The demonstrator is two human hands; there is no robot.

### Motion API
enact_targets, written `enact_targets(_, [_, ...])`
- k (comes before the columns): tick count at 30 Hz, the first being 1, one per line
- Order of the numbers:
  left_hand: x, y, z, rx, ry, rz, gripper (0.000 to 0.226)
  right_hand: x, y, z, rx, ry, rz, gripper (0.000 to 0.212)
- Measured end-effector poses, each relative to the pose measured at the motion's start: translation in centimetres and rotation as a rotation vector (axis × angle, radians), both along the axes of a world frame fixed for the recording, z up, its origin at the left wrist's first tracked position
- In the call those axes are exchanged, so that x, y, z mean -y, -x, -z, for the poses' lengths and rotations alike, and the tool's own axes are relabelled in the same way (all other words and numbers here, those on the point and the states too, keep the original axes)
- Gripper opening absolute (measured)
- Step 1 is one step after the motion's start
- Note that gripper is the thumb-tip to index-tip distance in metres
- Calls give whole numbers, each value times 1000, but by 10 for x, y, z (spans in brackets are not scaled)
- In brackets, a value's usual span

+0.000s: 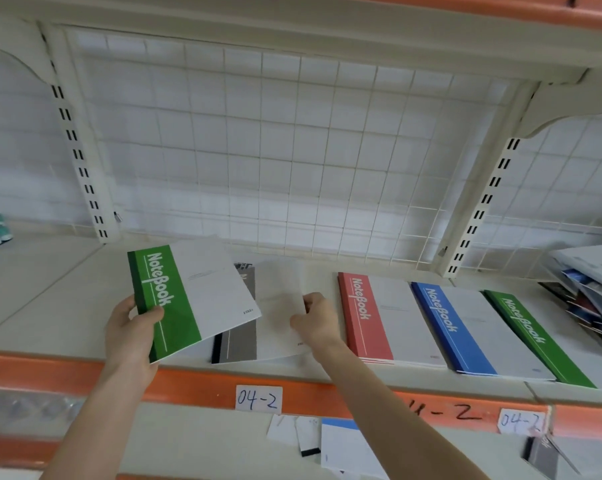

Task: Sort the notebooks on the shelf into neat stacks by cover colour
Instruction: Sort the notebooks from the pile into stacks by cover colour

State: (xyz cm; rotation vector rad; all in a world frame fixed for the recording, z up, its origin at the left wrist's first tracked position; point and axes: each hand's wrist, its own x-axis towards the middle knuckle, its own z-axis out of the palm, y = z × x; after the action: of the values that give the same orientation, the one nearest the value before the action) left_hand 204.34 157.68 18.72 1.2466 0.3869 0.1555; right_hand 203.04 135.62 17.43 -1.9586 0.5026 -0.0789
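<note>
Left hand (130, 336) fingers curled round a glossy green-banded notebook (192, 292) held above the cream shelf (50, 306), right hand (318, 322) pinching a flat grey-banded notebook (239, 341) — red stack (365, 317), blue stack (444, 327), green stack (531, 334) rightward

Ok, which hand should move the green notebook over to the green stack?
Left, probably: the left hand grips the green notebook, while the right hand pinches the grey notebook. The green stack lies far right, past the red stack and blue stack, so expect a reach across.
</note>
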Motion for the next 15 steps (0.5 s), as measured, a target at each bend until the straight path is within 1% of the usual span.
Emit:
enact_targets(3, [-13,5,1,-7,-12,-19,43,-13,-4,3,26,85,-6,44])
enact_targets(6, [-27,9,3,-22,-33,-63,43,-29,-10,6,67,125,-36,47])
enact_targets(9, [-42,13,4,-32,-55,-126,44,-44,-17,5,25,210,-169,52])
enact_targets(10, [-47,14,4,-34,-63,-136,44,-47,-19,5,13,288,-233,53])
enact_targets(13, [-55,18,2,-24,-69,-158,45,-55,-19,9,70,696,-492,56])
enact_targets(15, [-57,19,2,-28,-72,-149,45,-58,-13,11,46,814,-708,68])
